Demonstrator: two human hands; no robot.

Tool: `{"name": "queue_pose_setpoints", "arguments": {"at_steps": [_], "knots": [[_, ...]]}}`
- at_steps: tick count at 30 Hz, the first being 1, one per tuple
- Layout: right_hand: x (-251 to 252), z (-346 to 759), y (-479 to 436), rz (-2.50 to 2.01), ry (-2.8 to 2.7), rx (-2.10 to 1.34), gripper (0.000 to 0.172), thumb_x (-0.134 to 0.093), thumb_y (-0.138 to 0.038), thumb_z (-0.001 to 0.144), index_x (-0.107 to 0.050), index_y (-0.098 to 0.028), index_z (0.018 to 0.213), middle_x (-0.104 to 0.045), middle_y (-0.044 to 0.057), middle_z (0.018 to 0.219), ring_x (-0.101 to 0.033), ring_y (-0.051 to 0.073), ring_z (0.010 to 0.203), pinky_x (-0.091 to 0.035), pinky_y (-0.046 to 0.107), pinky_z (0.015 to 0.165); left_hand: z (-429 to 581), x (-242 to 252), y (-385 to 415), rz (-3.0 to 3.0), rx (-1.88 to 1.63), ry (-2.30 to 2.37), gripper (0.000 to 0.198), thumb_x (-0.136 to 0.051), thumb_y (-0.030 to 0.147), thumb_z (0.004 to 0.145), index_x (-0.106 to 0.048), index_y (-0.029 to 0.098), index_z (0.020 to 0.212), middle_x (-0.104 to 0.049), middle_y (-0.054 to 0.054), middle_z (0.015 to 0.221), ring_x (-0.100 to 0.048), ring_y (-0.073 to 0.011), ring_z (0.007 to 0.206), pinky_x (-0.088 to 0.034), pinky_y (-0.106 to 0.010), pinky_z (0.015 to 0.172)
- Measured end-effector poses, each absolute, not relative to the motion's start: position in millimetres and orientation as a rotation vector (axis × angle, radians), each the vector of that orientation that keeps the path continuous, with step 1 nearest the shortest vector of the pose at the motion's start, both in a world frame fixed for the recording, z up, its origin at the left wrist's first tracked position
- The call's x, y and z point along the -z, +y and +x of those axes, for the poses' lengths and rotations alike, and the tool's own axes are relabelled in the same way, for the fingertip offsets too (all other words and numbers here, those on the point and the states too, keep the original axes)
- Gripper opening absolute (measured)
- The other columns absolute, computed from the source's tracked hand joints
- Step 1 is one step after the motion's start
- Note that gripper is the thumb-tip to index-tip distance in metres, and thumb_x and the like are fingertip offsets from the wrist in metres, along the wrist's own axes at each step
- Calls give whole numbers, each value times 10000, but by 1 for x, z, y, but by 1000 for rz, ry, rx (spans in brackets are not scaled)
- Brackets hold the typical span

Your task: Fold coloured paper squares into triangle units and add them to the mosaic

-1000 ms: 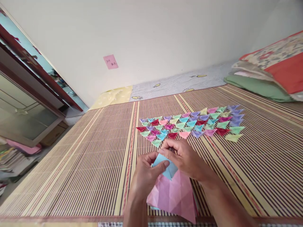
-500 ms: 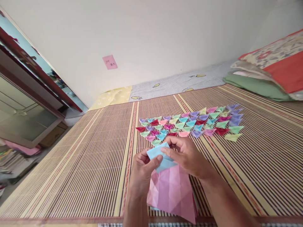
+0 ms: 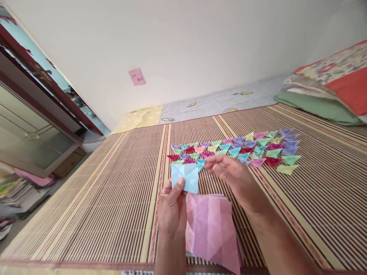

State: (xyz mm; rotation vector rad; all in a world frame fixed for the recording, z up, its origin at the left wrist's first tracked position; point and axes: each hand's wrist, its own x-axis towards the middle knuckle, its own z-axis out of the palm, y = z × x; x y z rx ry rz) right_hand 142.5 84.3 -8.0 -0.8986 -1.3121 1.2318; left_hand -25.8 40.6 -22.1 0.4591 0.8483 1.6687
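Your left hand [image 3: 172,210] pinches the folded blue paper [image 3: 190,176] at seven o'clock; your right hand [image 3: 232,175], half open, holds nothing. Probably light, easily creased: grip edges gently.

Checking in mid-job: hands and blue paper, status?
Left hand holding folded light-blue paper. Right hand open, clear of it. Creased pink sheet lies close by.
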Motion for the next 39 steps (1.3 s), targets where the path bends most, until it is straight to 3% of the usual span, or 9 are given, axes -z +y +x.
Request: {"name": "queue_pose_setpoints", "arguments": {"at_steps": [4, 8, 13, 20, 26, 28, 32, 34, 39], "knots": [[8, 116, 75, -740, -1378, -1493, 282, -843, -418, 792, -716, -192, 905, -727, 35, 855, -685, 195, 825, -558, 322, 774, -20, 19, 43, 342, -1704, 792, 327, -962, 232, 628, -795, 180, 904, -782, -33, 879, -694, -130, 762, -531, -208, 704], [7, 100, 65, -810, -1369, -1313, 173, -786, -321, 831, -676, -193, 795, -643, -11, 730, -583, 150, 683, -488, 267, 640, -11, 23, 41, 328, -1695, 744, 315, -938, 240, 667, -804, 189, 948, -799, -52, 945, -726, -166, 878, -548, -245, 796], [7, 111, 65, -862, -1405, -1235, 111, -698, -274, 862, -661, -191, 799, -638, -1, 759, -586, 170, 742, -475, 277, 677, -9, 24, 38, 437, -1609, 780, 255, -931, 238, 673, -830, 185, 901, -807, -61, 899, -724, -166, 836, -542, -248, 778], [-1, 132, 72, -890, -1630, -1218, 203, -639, -338, 852, -571, -195, 725, -473, -35, 673, -411, 130, 625, -327, 264, 557, -21, 20, 35, 853, -1424, 889, 229, -904, 301, 739, -856, 180, 927, -809, -75, 852, -733, -227, 816, -558, -367, 853], [-2, 130, 72, -969, -1708, -1067, 227, -596, -312, 856, -489, -211, 683, -399, -54, 629, -362, 118, 582, -291, 262, 528, -22, 25, 36, 875, -1429, 1004, 155, -912, 263, 736, -825, 158, 811, -706, -7, 673, -580, -91, 587, -497, -200, 586], [0, 130, 73, -1012, -1736, -994, 206, -580, -289, 857, -486, -213, 690, -411, -54, 625, -373, 118, 573, -291, 263, 525, -25, 23, 37, 854, -1441, 1049, 207, -924, 257, 722, -813, 153, 863, -713, -8, 725, -565, -77, 578, -477, -170, 519], [3, 132, 74, -1046, -1814, -926, 217, -579, -287, 865, -473, -213, 691, -418, -54, 624, -390, 119, 576, -284, 265, 532, -34, 10, 33, 739, -1438, 1036, 503, -957, 242, 675, -776, 185, 1141, -764, -53, 1025, -688, -131, 751, -618, -229, 594], [2, 133, 74, -1013, -1825, -962, 233, -585, -297, 872, -468, -214, 688, -412, -56, 628, -383, 116, 575, -284, 263, 531, -36, 4, 31, 642, -1407, 995, 555, -996, 219, 596, -785, 162, 1106, -763, -51, 983, -695, -127, 714, -630, -228, 570], [1, 131, 72, -961, -1794, -993, 208, -592, -266, 869, -493, -214, 694, -408, -63, 619, -359, 111, 560, -276, 260, 517, -29, 4, 32, 488, -1343, 950, 429, -1039, 222, 498, -794, 90, 825, -746, -36, 766, -655, -84, 568, -615, -184, 508]]}}
